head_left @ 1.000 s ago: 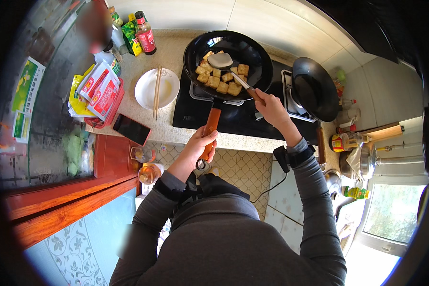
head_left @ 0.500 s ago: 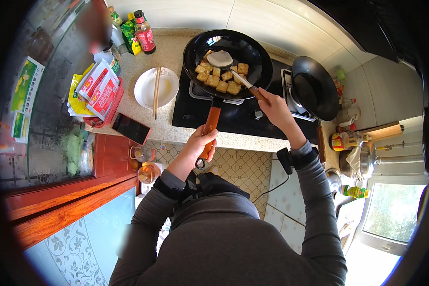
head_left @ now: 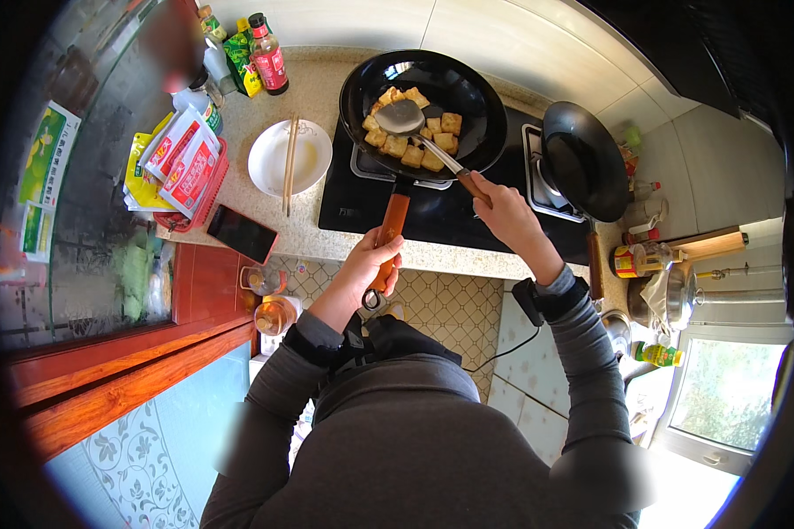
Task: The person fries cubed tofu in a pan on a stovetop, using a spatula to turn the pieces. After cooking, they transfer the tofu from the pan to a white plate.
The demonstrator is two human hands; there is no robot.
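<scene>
The left hand (head_left: 368,269) is wrapped around the handle (head_left: 396,210) of a wok (head_left: 476,110); the right hand (head_left: 507,216) grips a spatula (head_left: 400,117) over browned cubes (head_left: 432,161) inside it. Leftward I see a white bowl (head_left: 266,169) bridged by chopsticks (head_left: 289,176), rightward another dark pan (head_left: 591,167).

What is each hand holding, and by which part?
The left hand holds the pan by its orange-brown handle; the right hand holds the spatula by its brown handle.
</scene>
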